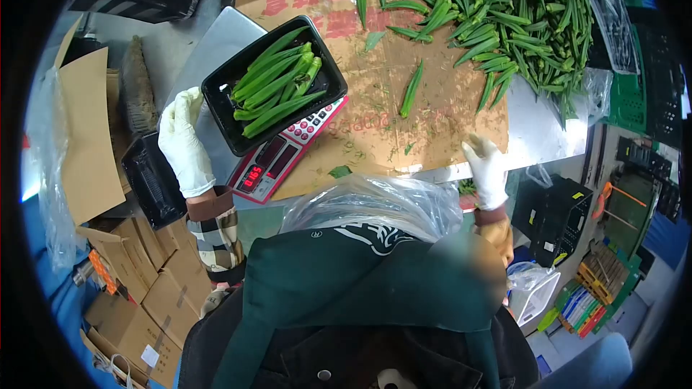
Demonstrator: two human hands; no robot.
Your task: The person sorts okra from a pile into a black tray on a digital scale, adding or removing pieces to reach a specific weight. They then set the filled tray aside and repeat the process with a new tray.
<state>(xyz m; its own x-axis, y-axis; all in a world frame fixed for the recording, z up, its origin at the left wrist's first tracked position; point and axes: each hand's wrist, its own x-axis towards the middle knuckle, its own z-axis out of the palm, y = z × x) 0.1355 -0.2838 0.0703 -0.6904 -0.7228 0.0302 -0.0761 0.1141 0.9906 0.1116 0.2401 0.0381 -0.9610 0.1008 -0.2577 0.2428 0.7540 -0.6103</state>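
Observation:
A black tray (216,117) of okra pods (277,85) rests tilted to one side on a red-and-white digital scale (268,173), whose red digits are lit. Just left of the tray is my left hand (182,145) in a white glove, fingers stretched up and slightly bent, their tips right at the tray's edge. My right hand (486,171), also gloved, hovers at the near edge of the cardboard sheet (389,148) with its fingers loosely curled and apart, nothing between them. A single okra pod (411,89) lies on the cardboard between the hands.
A large heap of okra (519,21) covers the far right of the table. Another black tray (153,180) sits at the left below my hand. Cardboard boxes (144,295) are stacked lower left; a black crate (555,216) and green crates (627,101) stand to the right.

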